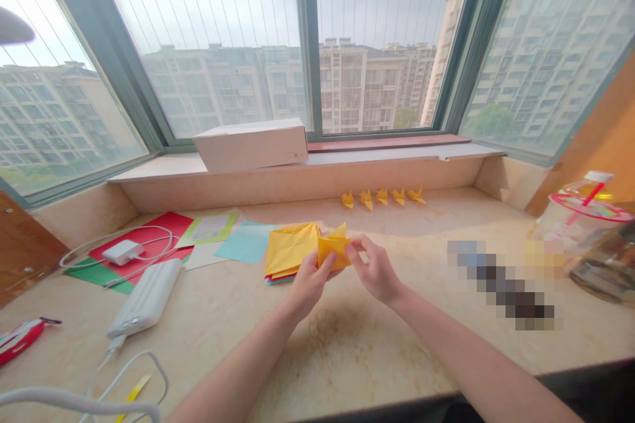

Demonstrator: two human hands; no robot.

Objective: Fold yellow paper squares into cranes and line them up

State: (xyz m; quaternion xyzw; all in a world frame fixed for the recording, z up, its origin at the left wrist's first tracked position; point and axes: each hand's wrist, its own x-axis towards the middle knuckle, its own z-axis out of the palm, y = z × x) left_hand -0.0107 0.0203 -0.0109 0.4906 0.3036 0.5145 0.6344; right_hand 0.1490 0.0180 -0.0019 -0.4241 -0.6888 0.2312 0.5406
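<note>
A partly folded piece of yellow origami paper (333, 248) is held up between both hands, over the counter. My left hand (313, 277) grips its lower left side, thumb on the front face. At its right edge, my right hand (374, 264) pinches the paper between thumb and fingers. Just behind and to the left lies a stack of yellow paper (290, 248), creased on top, with red and blue edges showing beneath. Farther back, several small folded yellow paper cranes (381, 196) stand in a row.
Coloured sheets (248, 241), a white charger (123, 252) and a white power bank (146, 297) with cables lie left. A red-and-white tool (22, 338) is at the far left. A white box (253, 145) rests on the sill. Right stand a cup with a straw (565, 225) and a glass container (608, 271).
</note>
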